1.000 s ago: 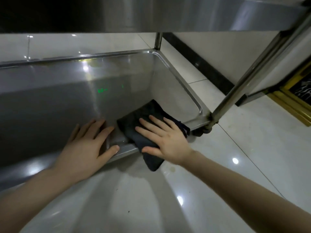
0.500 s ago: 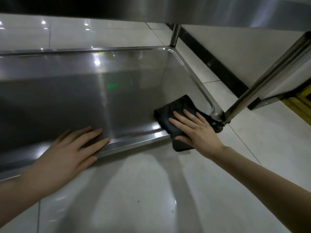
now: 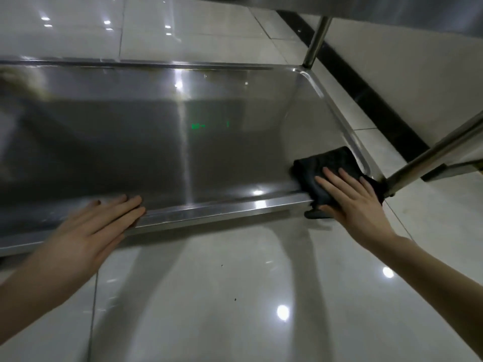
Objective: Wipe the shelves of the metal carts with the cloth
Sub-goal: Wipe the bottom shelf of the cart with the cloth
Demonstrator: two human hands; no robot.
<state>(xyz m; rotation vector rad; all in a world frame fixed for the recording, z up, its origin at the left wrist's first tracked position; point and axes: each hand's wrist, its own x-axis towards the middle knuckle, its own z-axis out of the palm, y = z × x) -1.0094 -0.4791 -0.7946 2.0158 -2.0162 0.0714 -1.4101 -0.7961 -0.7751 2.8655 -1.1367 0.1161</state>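
Head: R fingers straight, pressing cloth; L fingers straight on shelf rim.

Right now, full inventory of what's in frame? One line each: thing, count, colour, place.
lower shelf: 1, silver steel, centre, raised rim all round
upper shelf: 1, silver, underside along the top edge
cart posts: 2, silver, far-right corner and near-right corner
cloth: 1, black, near-right corner of the lower shelf, draped over its front rim
green reflection: 1, green, mid lower shelf
floor: glossy pale tiles, around and below the cart
skirting strip: 1, black, foot of the wall at right
wall: pale, right
left grip: bare hand, flat on the front rim, fingers straight
right grip: bare hand, flat, pressing on the cloth
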